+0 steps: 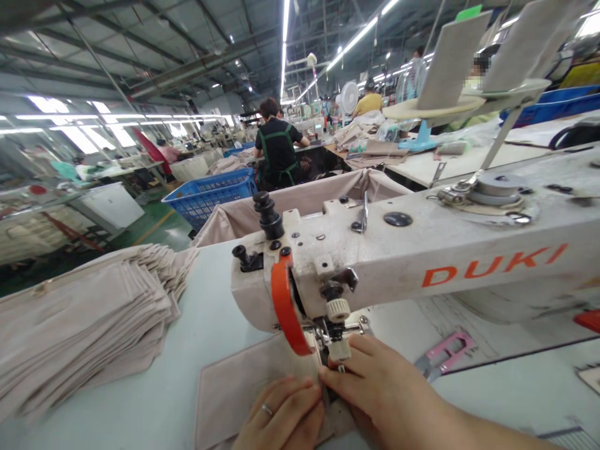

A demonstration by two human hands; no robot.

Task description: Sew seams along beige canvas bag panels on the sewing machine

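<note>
Both hands lie flat on the beige fabric piece point(234, 387) under the sewing machine point(422, 256). The left hand point(281, 415) presses with fingers together, and the right hand point(379, 387) pinches the fabric just beside the presser foot point(338, 350).

The hall is brightly and evenly lit by long fluorescent tubes point(284, 37) running along the ceiling, with more strips glowing white and blown out to the left of the sewing machine point(422, 262). The light falls from above, so shadows are soft: a faint dark patch lies under the machine's arm on the pale counter point(197, 325). The wide lens bends straight lines strongly toward the edges; the machine's arm bows and the fabric stack point(79, 319) left of it stretches. Near things are fairly sharp, the far workers softer. A face above the machine is pixelated.
</note>
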